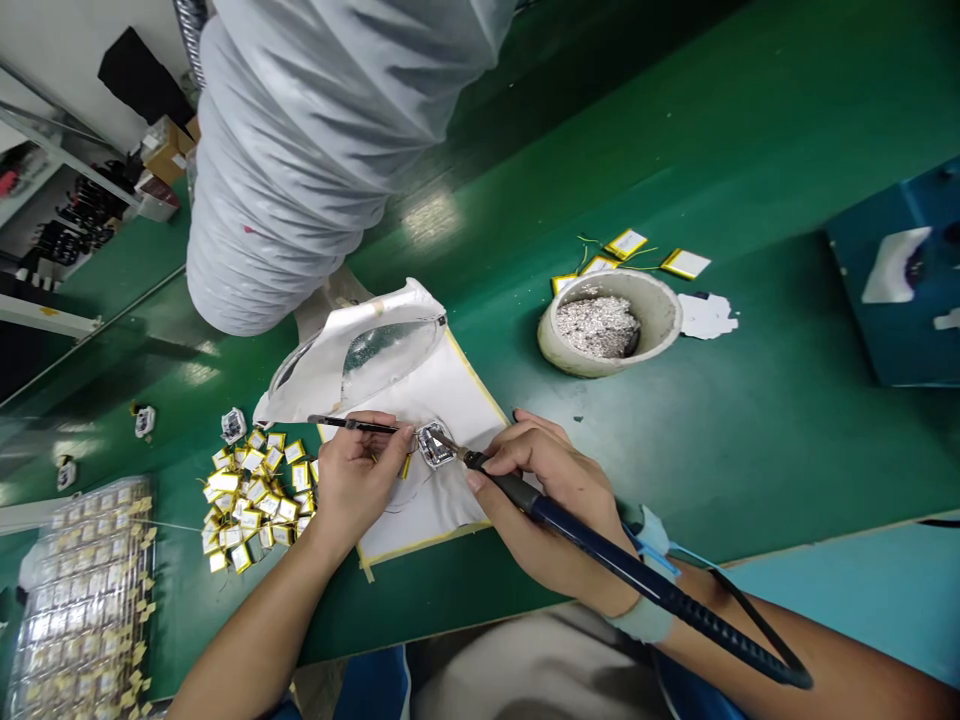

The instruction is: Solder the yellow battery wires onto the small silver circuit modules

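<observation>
My left hand (358,480) is closed in a pinch on thin black tweezers (352,425), whose tips reach a small silver battery cell (436,445) lying on a white pad (450,400). My right hand (551,505) grips a dark blue soldering iron (600,550); its tip touches the right edge of the same cell. The iron's black cord (757,625) loops back over my right forearm, which wears a pale wrist strap (645,600).
A heap of small yellow-edged cells (251,495) lies left of the pad. A tray of packed cells (82,590) sits at the far left. A grey bowl of silver scraps (607,325) stands behind, with loose cells (626,243) past it. A large white flexible duct (300,150) hangs above.
</observation>
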The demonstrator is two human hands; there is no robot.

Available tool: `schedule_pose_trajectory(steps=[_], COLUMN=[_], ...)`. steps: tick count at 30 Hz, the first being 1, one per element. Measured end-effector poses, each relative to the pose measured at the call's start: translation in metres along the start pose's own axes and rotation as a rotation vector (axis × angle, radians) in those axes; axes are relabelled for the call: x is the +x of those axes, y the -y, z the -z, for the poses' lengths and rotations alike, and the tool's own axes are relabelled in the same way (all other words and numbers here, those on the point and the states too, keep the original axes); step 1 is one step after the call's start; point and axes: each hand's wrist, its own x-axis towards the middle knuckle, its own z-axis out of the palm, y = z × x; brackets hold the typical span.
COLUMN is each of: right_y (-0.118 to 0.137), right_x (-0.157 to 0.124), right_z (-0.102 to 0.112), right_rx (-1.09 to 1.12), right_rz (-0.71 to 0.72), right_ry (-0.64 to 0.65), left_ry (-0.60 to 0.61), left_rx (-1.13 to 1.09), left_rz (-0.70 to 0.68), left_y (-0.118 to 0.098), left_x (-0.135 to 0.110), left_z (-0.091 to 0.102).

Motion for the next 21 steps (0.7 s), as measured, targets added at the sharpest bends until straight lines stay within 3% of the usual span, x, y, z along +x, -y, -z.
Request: schedule_pose_trajectory(steps=[5,13,21], right_y=[-0.001,0.001,0.0], right_x=[0.0,0.002,0.0], right_z=[0.003,0.005,0.004], right_rx=[-0.018,-0.038,-0.066], right_rz=[0.006,0.039,0.029], right_ry=[0.031,0.071,0.103], left_ry=[0.005,0.009,-0.004], left_rx=[0.012,0.154,0.169], left_rz=[0.002,-0.173,-0.183], left_y=[0.001,-0.013,-0.016], left_x=[-0.001,0.002,0.002], left_z=[0.0,0.001,0.0])
